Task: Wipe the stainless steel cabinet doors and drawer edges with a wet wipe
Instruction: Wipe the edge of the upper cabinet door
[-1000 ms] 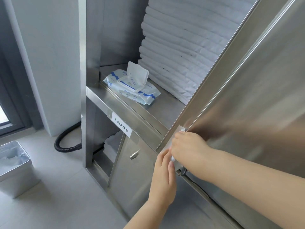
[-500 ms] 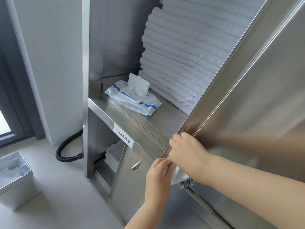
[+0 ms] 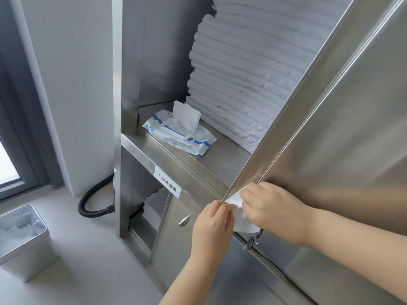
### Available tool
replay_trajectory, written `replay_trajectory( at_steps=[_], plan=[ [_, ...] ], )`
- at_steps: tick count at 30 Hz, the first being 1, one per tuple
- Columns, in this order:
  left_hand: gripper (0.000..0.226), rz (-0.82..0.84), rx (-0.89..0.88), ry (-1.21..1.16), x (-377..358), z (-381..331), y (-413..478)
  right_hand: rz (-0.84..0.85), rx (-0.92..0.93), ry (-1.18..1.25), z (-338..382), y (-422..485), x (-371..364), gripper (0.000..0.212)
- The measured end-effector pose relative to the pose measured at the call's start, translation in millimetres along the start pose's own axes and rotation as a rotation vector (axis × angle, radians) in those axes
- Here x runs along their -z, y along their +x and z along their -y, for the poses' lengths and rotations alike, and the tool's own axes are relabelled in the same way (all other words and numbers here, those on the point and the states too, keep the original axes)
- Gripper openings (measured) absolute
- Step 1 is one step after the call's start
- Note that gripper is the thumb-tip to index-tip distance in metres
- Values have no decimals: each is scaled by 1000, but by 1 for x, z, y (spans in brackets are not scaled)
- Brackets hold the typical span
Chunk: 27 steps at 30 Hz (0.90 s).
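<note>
**A linen store room, going by the shelves**

I am standing at a tall steel cabinet (image 3: 154, 62) in what is looking like the linen room of a hotel or guest house. A high stack of folded white sheets (image 3: 242, 62) is filling the open shelf, and more white cloth (image 3: 154, 200) is showing in the compartment below. A paper label (image 3: 168, 183) on the shelf edge is reading "1.8M" and, in Chinese, large bed sheet. A pack of wet wipes (image 3: 180, 137) is lying beside the stack. A metal bin (image 3: 24, 249) is sitting on the grey tiled floor (image 3: 88, 260).
</note>
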<state>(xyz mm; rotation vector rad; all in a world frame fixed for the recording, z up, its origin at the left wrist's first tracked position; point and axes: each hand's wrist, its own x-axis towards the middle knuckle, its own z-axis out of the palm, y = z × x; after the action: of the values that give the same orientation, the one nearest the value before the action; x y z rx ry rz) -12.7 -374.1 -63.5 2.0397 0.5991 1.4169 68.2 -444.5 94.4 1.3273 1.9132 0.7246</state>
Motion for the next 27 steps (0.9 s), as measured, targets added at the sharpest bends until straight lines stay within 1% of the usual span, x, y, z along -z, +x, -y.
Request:
replay_trajectory(
  at_steps=[3,5,7,11,13,15,18,22,25,27],
  plan=[
    [18,-1,-178,41,17,-6,25,-122,-124,86,-9,-13,4,27],
    [21,27,-331,75,34,-13,51,-225,-268,175,-13,-23,10,31],
    [25,62,-513,113,55,-23,82,-340,-456,266,-12,-32,19,35],
    [18,148,-943,220,96,-57,151,-612,-845,466,-6,-34,36,24],
    [22,186,-1132,252,109,-77,184,-744,-1001,549,-3,-27,41,21],
    [19,231,-1289,263,117,-94,213,-871,-1145,589,-2,-15,47,21],
    [17,305,-1500,263,121,-114,252,-998,-1332,600,-6,6,55,24],
    [18,391,-1762,247,113,-128,292,-1117,-1582,565,-11,37,52,21],
    [15,465,-1907,223,105,-130,318,-1178,-1739,485,-15,61,51,18],
    [15,483,-1997,203,99,-132,332,-1221,-1851,411,-19,76,51,18]
  ],
)
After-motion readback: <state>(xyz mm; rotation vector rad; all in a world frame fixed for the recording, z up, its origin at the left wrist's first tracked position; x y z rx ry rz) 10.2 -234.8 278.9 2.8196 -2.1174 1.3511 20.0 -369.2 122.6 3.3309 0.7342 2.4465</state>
